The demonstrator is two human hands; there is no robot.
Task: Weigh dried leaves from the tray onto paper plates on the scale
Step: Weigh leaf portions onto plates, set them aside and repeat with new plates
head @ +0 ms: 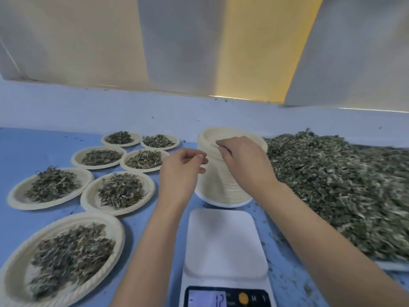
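Note:
A tall stack of cream paper plates [223,185] stands behind the white scale [224,242], whose platform is bare. My right hand [243,160] reaches over the stack and pinches the rim of the top plate [212,136]. Curled fingers of my left hand [181,171] hover beside the stack's left side, holding nothing I can see. Dried leaves [336,180] lie heaped on a tray at the right. The scale's display [208,299] reads 12 with a minus sign.
Several filled paper plates [119,191] of dried leaves cover the blue table [22,147] on the left, the nearest one [62,260] at the front left. Loose leaf bits lie scattered around the scale. A pale wall [199,52] rises behind the table.

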